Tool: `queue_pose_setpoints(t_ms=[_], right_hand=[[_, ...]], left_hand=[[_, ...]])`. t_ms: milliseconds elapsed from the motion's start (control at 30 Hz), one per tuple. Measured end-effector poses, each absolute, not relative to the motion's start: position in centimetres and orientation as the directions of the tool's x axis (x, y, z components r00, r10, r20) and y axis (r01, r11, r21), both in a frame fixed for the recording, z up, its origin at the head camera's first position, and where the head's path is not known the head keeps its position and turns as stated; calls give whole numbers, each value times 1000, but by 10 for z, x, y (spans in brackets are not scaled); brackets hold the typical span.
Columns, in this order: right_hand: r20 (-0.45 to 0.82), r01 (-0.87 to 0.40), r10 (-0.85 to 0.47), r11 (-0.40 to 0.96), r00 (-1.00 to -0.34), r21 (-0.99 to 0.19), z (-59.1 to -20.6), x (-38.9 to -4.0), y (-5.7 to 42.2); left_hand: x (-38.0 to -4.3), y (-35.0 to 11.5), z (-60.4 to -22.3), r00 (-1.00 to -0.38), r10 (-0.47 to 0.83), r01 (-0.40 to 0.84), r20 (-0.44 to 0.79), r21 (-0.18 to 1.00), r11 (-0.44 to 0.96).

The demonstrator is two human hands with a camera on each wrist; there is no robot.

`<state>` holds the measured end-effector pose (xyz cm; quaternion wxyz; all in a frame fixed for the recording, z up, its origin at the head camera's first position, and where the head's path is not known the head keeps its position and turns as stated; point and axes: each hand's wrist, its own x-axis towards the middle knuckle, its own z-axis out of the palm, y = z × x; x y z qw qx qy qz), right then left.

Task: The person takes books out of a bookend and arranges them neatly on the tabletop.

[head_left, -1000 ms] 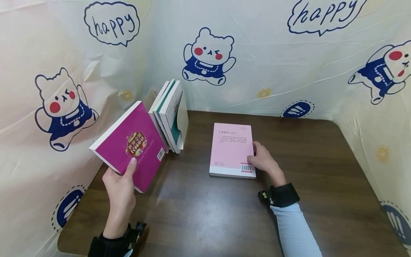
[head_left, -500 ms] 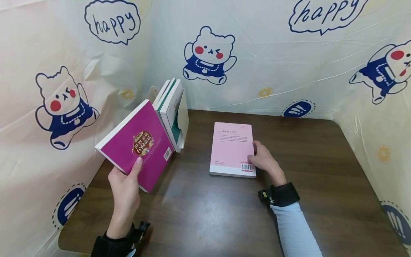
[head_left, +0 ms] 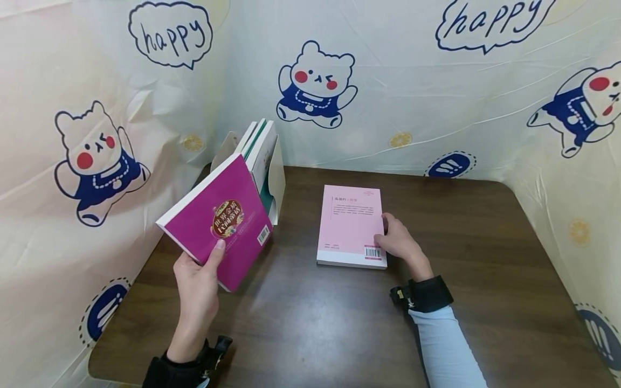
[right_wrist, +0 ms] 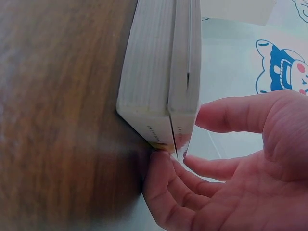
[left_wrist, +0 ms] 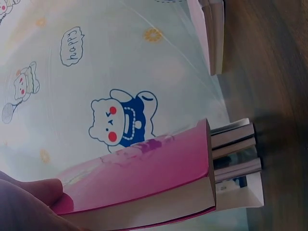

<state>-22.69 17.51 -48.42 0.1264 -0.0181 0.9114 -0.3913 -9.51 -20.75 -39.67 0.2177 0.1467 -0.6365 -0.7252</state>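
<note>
My left hand (head_left: 196, 288) holds a magenta book (head_left: 242, 237) tilted above the table's left side, thumb on its cover and the other fingers behind. The book overlaps the row of upright books (head_left: 263, 151) in the cream book holder (head_left: 277, 180). My right hand (head_left: 399, 238) grips the right edge of a light pink book (head_left: 351, 226) lying flat. In the right wrist view, this thinner book (right_wrist: 185, 96) rests on a thicker book (right_wrist: 149, 67). The thumb touches the top cover, while curled fingers (right_wrist: 161, 183) sit at the spines.
The dark wooden table (head_left: 301, 323) has rounded corners. A pale sheet (head_left: 402, 97) printed with bears hangs close behind and along both sides. Black wrist straps (head_left: 429, 294) circle both wrists.
My left hand has carried the magenta book to the right, and it now covers more of the upright books. My right hand and the light pink book have stayed in place.
</note>
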Motion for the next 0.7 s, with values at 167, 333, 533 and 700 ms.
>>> queue_pose_setpoints(t_ms=[167,333,533,700], right_hand=[[-214,65,-131,691,-968,-720,-485,-227,176],[-205,59,-132,690,-970,-721,-485,-227,177],[-210,62,-133,688,-969,-723,-485,-226,177],[-207,64,-127,690,-970,-721,-485,-226,177]], left_hand=[[-96,-204,-396,-875,-481,110,60,991,-76],[-99,-200,-395,-885,-462,93,51,993,-67],[-107,-195,-397,-896,-438,101,70,994,-47],[-113,-191,-399,-901,-425,115,83,992,-50]])
